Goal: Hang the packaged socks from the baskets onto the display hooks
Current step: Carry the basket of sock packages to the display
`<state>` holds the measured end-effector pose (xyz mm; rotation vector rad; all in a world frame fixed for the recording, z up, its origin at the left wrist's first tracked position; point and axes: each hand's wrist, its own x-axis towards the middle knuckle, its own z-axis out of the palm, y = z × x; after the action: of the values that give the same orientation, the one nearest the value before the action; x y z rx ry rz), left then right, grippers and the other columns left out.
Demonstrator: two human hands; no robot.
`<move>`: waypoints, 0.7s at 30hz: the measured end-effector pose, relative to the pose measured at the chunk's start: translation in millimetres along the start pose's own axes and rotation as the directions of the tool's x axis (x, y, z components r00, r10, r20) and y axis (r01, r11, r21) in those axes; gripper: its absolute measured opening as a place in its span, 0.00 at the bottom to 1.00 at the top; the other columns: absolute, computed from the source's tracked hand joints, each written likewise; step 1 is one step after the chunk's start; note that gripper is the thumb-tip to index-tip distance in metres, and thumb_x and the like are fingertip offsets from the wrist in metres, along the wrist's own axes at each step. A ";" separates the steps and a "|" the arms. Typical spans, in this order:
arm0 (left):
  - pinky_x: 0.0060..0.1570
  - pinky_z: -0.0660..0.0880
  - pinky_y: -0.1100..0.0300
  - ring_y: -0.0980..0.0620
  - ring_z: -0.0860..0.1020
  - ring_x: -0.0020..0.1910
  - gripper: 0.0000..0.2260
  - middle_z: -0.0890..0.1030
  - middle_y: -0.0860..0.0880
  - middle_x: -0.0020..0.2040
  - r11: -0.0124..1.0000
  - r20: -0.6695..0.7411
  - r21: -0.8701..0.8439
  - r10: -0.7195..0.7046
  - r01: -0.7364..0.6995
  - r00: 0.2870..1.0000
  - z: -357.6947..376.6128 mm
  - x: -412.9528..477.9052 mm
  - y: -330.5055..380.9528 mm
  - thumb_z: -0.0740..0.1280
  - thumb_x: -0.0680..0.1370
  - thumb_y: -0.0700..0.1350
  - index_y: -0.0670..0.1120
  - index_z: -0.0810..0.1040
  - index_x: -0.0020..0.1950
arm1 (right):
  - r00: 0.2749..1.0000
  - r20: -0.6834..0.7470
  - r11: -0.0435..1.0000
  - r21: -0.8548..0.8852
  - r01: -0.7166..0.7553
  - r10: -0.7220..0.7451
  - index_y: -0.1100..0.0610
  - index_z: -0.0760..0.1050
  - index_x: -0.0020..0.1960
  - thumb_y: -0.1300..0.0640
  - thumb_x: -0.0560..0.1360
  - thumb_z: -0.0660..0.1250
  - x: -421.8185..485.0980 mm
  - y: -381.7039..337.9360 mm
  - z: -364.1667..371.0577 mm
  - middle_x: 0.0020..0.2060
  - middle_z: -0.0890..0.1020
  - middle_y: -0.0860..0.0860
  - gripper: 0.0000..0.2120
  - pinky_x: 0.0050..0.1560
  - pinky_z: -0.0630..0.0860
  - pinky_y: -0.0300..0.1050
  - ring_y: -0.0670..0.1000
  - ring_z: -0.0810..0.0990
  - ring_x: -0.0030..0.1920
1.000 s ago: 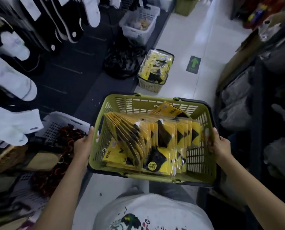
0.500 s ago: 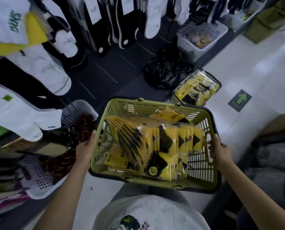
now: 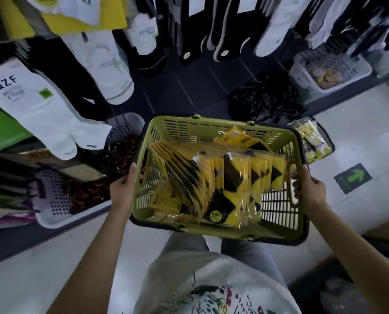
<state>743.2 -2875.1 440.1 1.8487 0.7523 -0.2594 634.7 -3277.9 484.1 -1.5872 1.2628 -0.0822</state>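
I hold a green plastic basket in front of my chest, level with the floor. My left hand grips its left rim and my right hand grips its right rim. Inside stands a row of several yellow-and-black packaged socks, leaning left, with one more pack lying at the back. A second basket of the same yellow packs rests on the floor beyond my right hand. Socks on the display wall hang ahead and to the left; the hooks themselves are hidden.
A white perforated basket with dark red-black items sits low at the left. A black bag lies under the display, and another white basket stands at the back right. A green arrow sticker marks the pale floor.
My view has swung left toward the display wall, with the green basket carried along in both hands. The floor basket has shifted to the right of the view.
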 end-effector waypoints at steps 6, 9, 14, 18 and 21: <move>0.39 0.68 0.53 0.46 0.72 0.32 0.28 0.72 0.44 0.28 0.994 -0.144 -0.064 -0.098 0.090 0.985 23.5 -22.9 -31.8 0.65 0.74 0.62 0.37 0.71 0.30 | 0.986 0.156 0.997 -0.048 0.065 -0.057 0.56 0.73 0.38 0.43 0.79 0.60 61.7 -5.9 12.0 0.29 0.72 0.51 0.19 0.26 0.65 0.40 0.45 0.68 0.23; 0.36 0.67 0.58 0.50 0.74 0.31 0.25 0.74 0.47 0.25 0.988 -0.222 -0.071 -0.148 0.135 0.964 49.1 -39.8 -52.1 0.64 0.74 0.62 0.45 0.73 0.27 | 0.970 0.236 0.986 -0.138 0.092 -0.058 0.56 0.72 0.35 0.43 0.79 0.58 97.8 -6.3 20.4 0.28 0.71 0.52 0.20 0.26 0.64 0.40 0.45 0.68 0.20; 0.35 0.71 0.59 0.53 0.76 0.29 0.25 0.76 0.53 0.21 0.962 -0.322 -0.112 -0.271 0.248 0.907 94.2 -62.4 -91.4 0.64 0.72 0.65 0.46 0.81 0.29 | 0.949 0.314 0.964 -0.248 0.095 -0.012 0.56 0.69 0.32 0.43 0.79 0.58 154.7 6.5 23.3 0.26 0.71 0.52 0.23 0.25 0.62 0.40 0.47 0.66 0.21; 0.23 0.70 0.65 0.59 0.76 0.21 0.21 0.77 0.55 0.20 0.952 -0.339 -0.106 -0.306 0.287 0.890 128.0 -67.3 -119.9 0.64 0.72 0.66 0.53 0.81 0.29 | 0.946 0.322 0.956 -0.285 0.071 0.026 0.58 0.71 0.36 0.43 0.79 0.59 197.2 39.0 29.2 0.27 0.72 0.53 0.21 0.23 0.61 0.39 0.43 0.66 0.17; 0.15 0.61 0.70 0.61 0.70 0.16 0.26 0.72 0.54 0.17 0.954 -0.321 -0.076 -0.298 0.289 0.899 152.1 -51.5 -153.7 0.63 0.75 0.63 0.49 0.77 0.23 | 0.948 0.317 0.941 -0.332 0.068 0.043 0.57 0.72 0.35 0.41 0.78 0.60 227.9 78.3 45.1 0.27 0.72 0.53 0.22 0.23 0.61 0.39 0.43 0.66 0.16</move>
<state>635.6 -2996.0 287.7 1.7694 1.2670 -0.1310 709.9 -3407.1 289.8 -1.8150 1.0466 0.3929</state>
